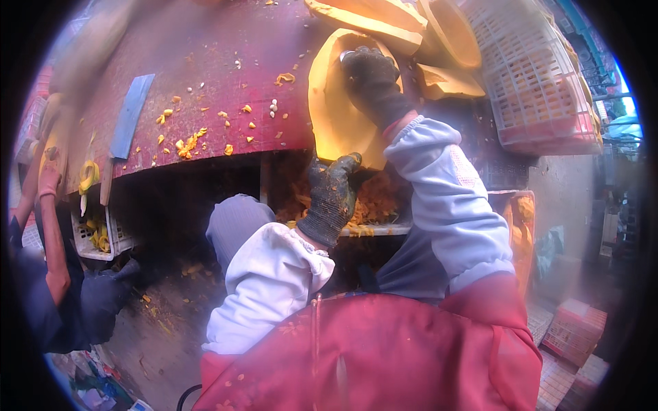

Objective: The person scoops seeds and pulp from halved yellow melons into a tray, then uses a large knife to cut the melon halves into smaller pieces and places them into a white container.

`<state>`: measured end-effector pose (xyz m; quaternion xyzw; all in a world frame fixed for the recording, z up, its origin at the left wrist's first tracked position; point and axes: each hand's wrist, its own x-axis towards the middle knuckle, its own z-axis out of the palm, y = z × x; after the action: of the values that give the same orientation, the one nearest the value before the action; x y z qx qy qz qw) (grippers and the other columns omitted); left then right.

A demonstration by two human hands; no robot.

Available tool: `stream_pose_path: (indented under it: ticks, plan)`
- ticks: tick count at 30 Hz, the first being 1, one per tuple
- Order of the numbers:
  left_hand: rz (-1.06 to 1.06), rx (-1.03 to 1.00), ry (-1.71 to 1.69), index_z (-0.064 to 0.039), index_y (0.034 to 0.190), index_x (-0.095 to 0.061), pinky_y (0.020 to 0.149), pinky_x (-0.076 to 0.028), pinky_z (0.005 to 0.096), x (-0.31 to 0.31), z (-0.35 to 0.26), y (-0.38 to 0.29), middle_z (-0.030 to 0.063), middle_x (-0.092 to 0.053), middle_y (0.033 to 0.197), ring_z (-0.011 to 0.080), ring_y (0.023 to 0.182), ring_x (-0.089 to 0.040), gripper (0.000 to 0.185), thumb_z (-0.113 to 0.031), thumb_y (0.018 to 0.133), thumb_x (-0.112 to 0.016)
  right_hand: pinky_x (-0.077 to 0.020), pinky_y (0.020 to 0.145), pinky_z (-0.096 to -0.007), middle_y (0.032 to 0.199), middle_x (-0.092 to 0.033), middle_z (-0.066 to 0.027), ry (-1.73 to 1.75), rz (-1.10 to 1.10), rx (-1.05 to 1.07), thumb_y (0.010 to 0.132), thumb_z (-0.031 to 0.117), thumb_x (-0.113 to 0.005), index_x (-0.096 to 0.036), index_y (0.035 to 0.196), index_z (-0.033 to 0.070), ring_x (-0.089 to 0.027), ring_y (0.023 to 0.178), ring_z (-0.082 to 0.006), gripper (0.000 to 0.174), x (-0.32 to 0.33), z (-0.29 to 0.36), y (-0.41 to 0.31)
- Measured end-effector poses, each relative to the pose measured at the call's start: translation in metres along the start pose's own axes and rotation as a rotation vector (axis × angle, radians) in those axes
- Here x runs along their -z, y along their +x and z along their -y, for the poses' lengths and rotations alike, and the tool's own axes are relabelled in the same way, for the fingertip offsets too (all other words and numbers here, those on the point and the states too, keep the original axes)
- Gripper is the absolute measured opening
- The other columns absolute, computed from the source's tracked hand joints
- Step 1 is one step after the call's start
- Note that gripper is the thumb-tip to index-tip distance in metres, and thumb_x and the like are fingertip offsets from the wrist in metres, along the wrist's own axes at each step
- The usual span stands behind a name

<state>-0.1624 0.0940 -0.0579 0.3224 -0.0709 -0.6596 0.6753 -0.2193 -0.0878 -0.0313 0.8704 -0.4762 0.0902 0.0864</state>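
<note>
A long hollowed half of orange-yellow pumpkin (327,103) lies at the red table's near edge, its cut face up. My left hand (334,190), in a dark glove speckled with orange bits, grips the near end of this piece. Inside the hollow is my right hand (371,77), also dark-gloved, closed around a tool; only a bit of shiny metal (347,54) shows by its fingers, so the kind of tool cannot be told. More cut pumpkin pieces (447,33) lie beyond and to the right. Orange shavings (378,200) fill a container below the table edge.
Scraps and pale seeds dot the red table (231,77), where a blue-grey flat strip (132,115) lies. A white plastic basket (534,77) stands at right. At far left a co-worker's hands (50,177) hold a yellow piece above a white crate (97,241).
</note>
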Motion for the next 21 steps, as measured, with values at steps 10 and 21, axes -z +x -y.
stream_pose_path:
  ticks: [10, 21]
  plan:
    - [0.218, -0.331, 0.455, 0.003, 0.112, -0.056, 0.081, -0.055, 0.0352, 0.017, 0.005, 0.009, 0.0125, -0.062, 0.103, 0.0231, 0.093, -0.064, 0.027, 0.003, 0.085, -0.057, -0.0475, 0.056, -0.0390, 0.069, -0.062, -0.0173, 0.248, 0.119, 0.541, 0.079, 0.017, -0.061, -0.065, 0.073, 0.004, -0.061, 0.063, -0.0323, 0.015, 0.047, 0.002, -0.062]
    - [0.227, -0.098, 0.136, 0.002, 0.115, -0.055, 0.080, -0.054, 0.0322, 0.013, 0.000, 0.005, 0.0109, -0.062, 0.105, 0.0221, 0.093, -0.064, 0.026, -0.001, 0.089, -0.055, -0.0456, 0.052, -0.0360, 0.061, -0.059, -0.0086, 0.530, 0.178, 0.294, 0.084, 0.025, -0.061, -0.065, 0.070, 0.006, -0.056, 0.053, -0.0225, 0.025, 0.056, -0.001, -0.053]
